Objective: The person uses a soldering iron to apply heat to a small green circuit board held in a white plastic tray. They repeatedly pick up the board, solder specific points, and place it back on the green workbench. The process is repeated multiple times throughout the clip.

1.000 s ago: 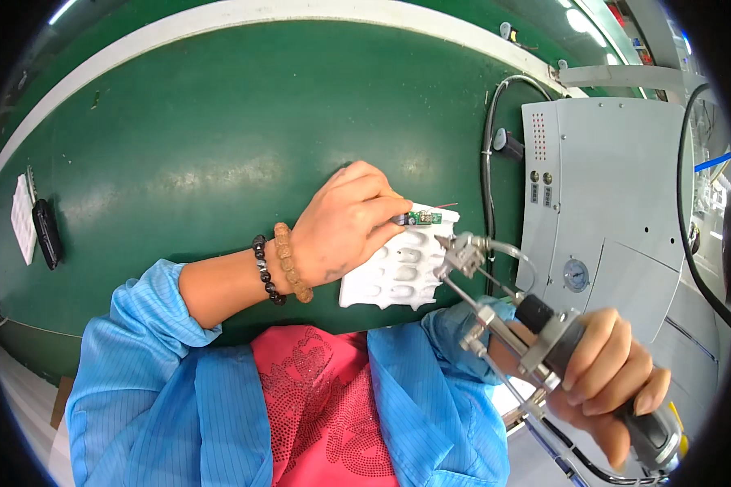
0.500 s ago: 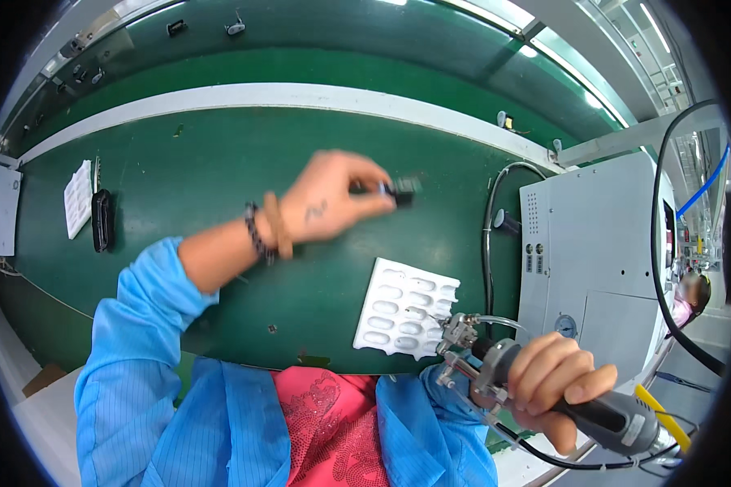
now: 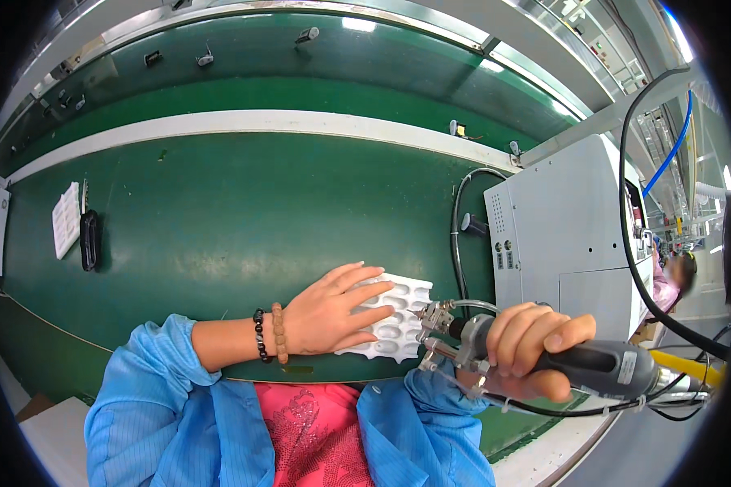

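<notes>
My left hand point(image 3: 330, 310) lies flat, fingers spread, on a white moulded tray point(image 3: 395, 315) with oval pockets at the near edge of the green belt point(image 3: 219, 211). It holds nothing. My right hand point(image 3: 528, 345) grips the dark handle of a soldering tool point(image 3: 593, 367). The tool's metal tip and feed tubes point(image 3: 432, 325) point left, just touching the tray's right edge. Bead bracelets sit on my left wrist point(image 3: 268, 333).
A grey control box point(image 3: 568, 227) with knobs and a black cable point(image 3: 456, 235) stands to the right. A white tray and a black object point(image 3: 89, 239) lie far left on the belt. Small parts point(image 3: 307, 35) ride the far belt. Another person point(image 3: 674, 272) works beyond the box.
My left hand carried a small part away over the belt, let it go, and came back down flat onto the white tray. The soldering tool stayed near the tray's right edge.
</notes>
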Demonstrator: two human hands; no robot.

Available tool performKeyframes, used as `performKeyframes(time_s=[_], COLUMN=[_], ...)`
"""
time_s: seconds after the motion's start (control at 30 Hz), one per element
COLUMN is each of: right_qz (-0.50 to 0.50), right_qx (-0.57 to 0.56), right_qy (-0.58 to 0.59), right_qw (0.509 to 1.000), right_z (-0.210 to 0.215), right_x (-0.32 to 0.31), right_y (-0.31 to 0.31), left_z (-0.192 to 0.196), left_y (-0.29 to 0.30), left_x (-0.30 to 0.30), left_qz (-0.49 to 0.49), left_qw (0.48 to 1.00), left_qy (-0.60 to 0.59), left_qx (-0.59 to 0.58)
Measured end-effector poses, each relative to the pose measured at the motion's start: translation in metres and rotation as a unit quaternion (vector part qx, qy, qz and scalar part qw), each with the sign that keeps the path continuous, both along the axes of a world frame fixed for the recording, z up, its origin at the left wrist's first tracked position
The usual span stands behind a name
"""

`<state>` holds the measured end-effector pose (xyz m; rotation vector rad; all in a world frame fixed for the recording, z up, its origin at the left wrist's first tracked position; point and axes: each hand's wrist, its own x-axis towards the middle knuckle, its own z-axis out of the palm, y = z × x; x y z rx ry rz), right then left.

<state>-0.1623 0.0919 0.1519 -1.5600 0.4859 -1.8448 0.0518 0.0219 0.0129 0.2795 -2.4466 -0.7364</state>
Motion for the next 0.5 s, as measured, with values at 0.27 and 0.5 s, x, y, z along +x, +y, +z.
performKeyframes(time_s=[0.27, 0.5], right_qz=[-0.004, -0.028], right_qx=[0.052, 0.06], right_qy=[0.002, -0.009], right_qw=[0.999, 0.998], right_z=[0.011, 0.007], right_x=[0.006, 0.009], right_y=[-0.012, -0.009], left_z=[-0.016, -0.023], left_y=[0.003, 0.005], left_x=[0.001, -0.003], left_qz=[0.053, 0.066], left_qw=[0.998, 0.997], left_qy=[0.008, 0.039], left_qx=[-0.014, -0.003])
